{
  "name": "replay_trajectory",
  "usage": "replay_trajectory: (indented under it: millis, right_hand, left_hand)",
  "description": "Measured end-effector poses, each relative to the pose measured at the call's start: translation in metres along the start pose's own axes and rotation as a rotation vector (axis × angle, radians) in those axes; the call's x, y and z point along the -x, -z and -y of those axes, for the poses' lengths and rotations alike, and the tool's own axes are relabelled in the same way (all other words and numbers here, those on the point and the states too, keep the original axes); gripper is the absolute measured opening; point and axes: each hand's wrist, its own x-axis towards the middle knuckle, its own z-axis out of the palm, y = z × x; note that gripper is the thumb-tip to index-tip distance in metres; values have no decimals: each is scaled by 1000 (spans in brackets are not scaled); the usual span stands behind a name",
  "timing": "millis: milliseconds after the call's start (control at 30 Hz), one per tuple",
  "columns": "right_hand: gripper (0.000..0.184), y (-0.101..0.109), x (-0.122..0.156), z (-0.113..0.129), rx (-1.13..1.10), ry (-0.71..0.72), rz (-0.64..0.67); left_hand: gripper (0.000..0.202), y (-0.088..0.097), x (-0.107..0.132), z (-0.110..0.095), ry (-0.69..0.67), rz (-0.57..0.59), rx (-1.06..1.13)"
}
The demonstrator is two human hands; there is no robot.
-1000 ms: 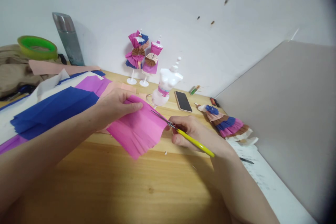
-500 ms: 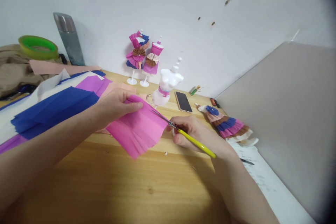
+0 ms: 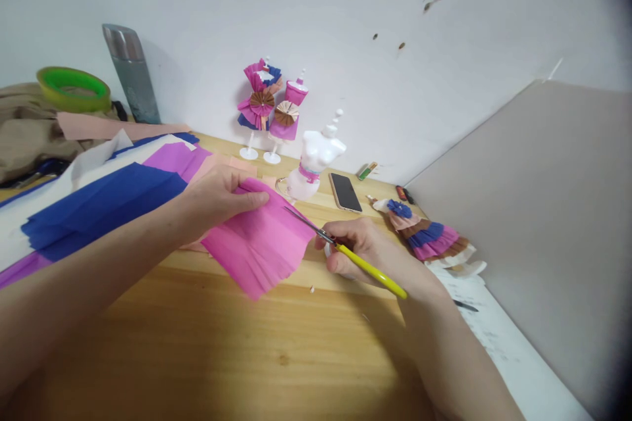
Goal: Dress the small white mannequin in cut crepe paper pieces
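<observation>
The left hand (image 3: 220, 200) pinches the pink paper (image 3: 261, 247) at its upper edge, between thumb and fingers. The paper hangs above the table (image 3: 222, 348), in front of the white dummy (image 3: 318, 154). The right hand (image 3: 363, 243) is closed around the yellow scissors (image 3: 372, 270), whose blades lie at the paper's upper right edge and point toward the left hand. I cannot tell if the edge is between them. Compared with half a second ago, almost nothing changes; only the view shifts slightly. So, in my judgement, the cutting makes no visible advance.
</observation>
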Motion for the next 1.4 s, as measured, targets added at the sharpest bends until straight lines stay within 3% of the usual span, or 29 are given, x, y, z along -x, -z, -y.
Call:
replay_trajectory:
  millis: [500, 867, 1233, 1400]
  right_hand:
    - [30, 0, 1, 6, -55, -52, -16]
    - [41, -1, 1, 10, -101, -64, -13]
    - [42, -1, 1, 8, -81, -32, -35]
    - [37, -1, 0, 3, -42, -42, -37]
  left_hand:
    - [16, 0, 2, -4, -17, 15, -11]
    - [14, 1, 2, -4, 29, 13, 5]
    - [27, 3, 12, -11, 145, 242, 402]
    - [14, 3, 10, -13, 186, 189, 298]
